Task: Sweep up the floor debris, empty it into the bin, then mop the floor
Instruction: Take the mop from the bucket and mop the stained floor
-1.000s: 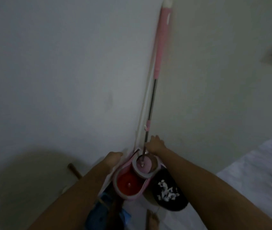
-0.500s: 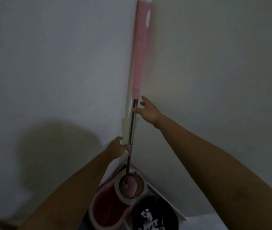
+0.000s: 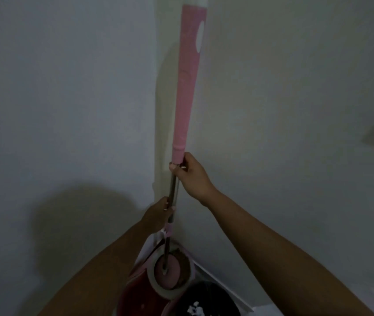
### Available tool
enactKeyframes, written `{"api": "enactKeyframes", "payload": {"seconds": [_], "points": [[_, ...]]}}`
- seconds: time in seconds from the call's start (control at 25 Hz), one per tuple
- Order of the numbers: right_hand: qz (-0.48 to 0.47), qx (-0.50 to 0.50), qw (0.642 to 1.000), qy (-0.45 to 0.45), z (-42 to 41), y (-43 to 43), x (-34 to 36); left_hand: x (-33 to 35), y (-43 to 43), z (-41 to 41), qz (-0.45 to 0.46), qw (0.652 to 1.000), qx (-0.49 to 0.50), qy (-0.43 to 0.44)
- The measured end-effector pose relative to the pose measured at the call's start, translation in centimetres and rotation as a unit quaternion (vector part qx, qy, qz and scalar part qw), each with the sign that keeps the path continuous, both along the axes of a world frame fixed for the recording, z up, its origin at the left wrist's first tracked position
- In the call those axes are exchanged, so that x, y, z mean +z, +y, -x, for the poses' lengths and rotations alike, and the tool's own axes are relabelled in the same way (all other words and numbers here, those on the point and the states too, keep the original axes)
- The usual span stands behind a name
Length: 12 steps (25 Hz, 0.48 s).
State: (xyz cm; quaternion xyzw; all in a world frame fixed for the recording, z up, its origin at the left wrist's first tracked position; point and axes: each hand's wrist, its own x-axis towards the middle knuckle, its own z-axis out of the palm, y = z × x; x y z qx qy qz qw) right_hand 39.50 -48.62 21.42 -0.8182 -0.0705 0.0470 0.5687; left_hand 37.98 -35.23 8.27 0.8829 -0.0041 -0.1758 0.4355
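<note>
A mop (image 3: 186, 87) with a long pink grip and a metal shaft stands upright in the corner of two white walls. Its round pink head (image 3: 169, 273) sits in the spinner basket of a pink mop bucket (image 3: 135, 295) on the floor. My right hand (image 3: 191, 176) grips the shaft just under the pink grip. My left hand (image 3: 158, 214) holds the shaft lower down, above a pink collar. To the right of the bucket is a dark dustpan (image 3: 206, 302) with white scraps of debris in it.
Two white walls meet in a corner right behind the mop. A white skirting edge (image 3: 224, 286) runs along the right wall's foot. A shadow falls on the left wall. The lighting is dim.
Both hands rose from the bucket rim to the mop shaft. Half a second ago their fingers were open beside the shaft; now both are closed around it. The view has tilted upward.
</note>
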Motion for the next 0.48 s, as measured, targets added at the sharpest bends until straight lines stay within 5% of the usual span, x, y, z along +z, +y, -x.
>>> {"api": "enactKeyframes", "payload": {"seconds": [0.48], "points": [[-0.066,-0.149,0.968,-0.19,17.2,-1.4,13.8,13.3,-1.9,12.5,0.063,0.975,-0.084,-0.196]]}}
